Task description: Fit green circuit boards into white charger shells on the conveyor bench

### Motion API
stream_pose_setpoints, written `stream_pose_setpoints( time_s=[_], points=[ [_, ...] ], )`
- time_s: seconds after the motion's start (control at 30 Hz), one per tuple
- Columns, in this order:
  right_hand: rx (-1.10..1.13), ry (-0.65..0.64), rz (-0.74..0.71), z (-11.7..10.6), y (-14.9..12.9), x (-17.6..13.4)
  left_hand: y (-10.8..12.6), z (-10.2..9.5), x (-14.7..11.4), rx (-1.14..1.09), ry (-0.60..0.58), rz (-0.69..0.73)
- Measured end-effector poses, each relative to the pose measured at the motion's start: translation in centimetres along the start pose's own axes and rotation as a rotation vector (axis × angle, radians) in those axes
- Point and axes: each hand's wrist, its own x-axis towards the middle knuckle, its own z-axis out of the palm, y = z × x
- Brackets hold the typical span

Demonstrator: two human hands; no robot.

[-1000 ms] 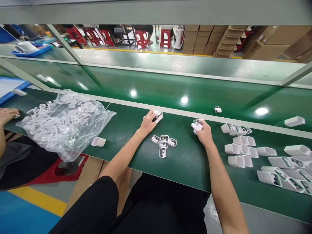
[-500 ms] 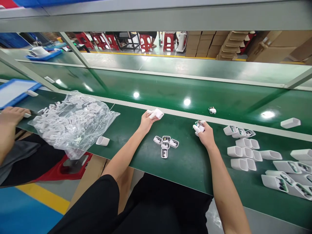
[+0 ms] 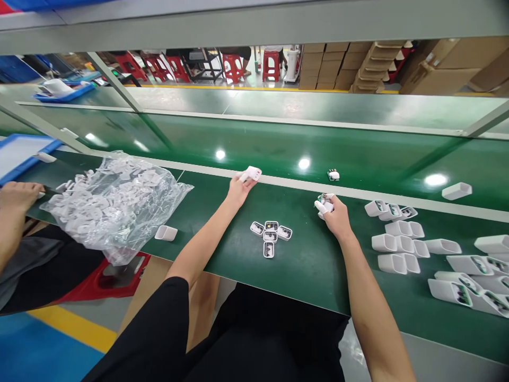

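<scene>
My left hand point(image 3: 237, 190) is closed around a white plastic charger housing point(image 3: 253, 173), held over the far edge of the green worktable. Small dark openings show on the end of that housing. My right hand point(image 3: 334, 215), with white covers on some fingertips, grips a small circuit board point(image 3: 324, 197) with a white part against it. Between the hands, nearer to me, a cluster of white housings point(image 3: 271, 237) stands with open ends up, dark and white parts visible inside. Beyond my right hand, a small white module with prongs point(image 3: 334, 175) lies on the green conveyor belt point(image 3: 262, 143).
At left, a clear plastic bag point(image 3: 119, 204) holds many white pieces, with a lone housing point(image 3: 166, 233) beside it. A co-worker's hand point(image 3: 22, 195) is farther left. Several rows of housings point(image 3: 397, 243) lie at right. Another housing point(image 3: 457, 191) is on the belt.
My left hand has moved slightly away from me and left with the housing. The module and the housing on the belt have shifted left. My right hand has barely moved.
</scene>
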Motion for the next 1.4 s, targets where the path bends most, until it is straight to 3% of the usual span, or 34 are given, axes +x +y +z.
stream_pose_setpoints(
  time_s=[0.13,0.23,0.33,0.43,0.53,0.7,0.8,0.9,1.07,1.33,1.4],
  points=[
    [-0.046,0.006,-0.029,0.0,0.3,0.1,0.2,2.8,4.3,0.26,0.01,0.207],
    [-0.108,0.006,-0.055,0.0,0.6,0.1,0.2,4.0,5.8,0.43,-0.035,0.306],
    [-0.191,0.031,-0.083,0.1,0.6,0.0,-0.1,4.0,5.6,0.548,-0.04,0.411],
    [-0.283,0.07,-0.108,0.3,0.0,-0.4,-0.5,3.6,4.6,0.732,0.017,0.643],
    [-0.293,0.084,-0.145,0.6,-0.7,-0.9,-1.1,4.0,3.4,0.835,-0.102,0.797],
    [-0.096,0.075,-0.168,0.9,-1.0,-1.4,-2.7,7.7,0.9,0.771,-0.629,0.69],
    [0.003,0.08,-0.144,0.8,-0.3,-1.0,-3.7,9.5,-0.7,0.74,-0.778,0.652],
    [0.127,0.157,-0.126,0.3,0.8,0.0,-4.3,9.9,-1.5,0.748,-0.792,0.666],
    [0.3,0.33,-0.116,-0.7,2.1,1.3,-4.4,9.6,-1.5,0.832,-0.676,0.697],
    [0.311,0.344,-0.045,-0.5,2.1,1.4,-4.6,9.8,-1.9,1.0,-0.763,0.761],
    [0.298,0.335,-0.037,-0.4,2.3,1.4,-4.9,10.7,-1.5,1.031,-0.722,0.735]
  ],
)
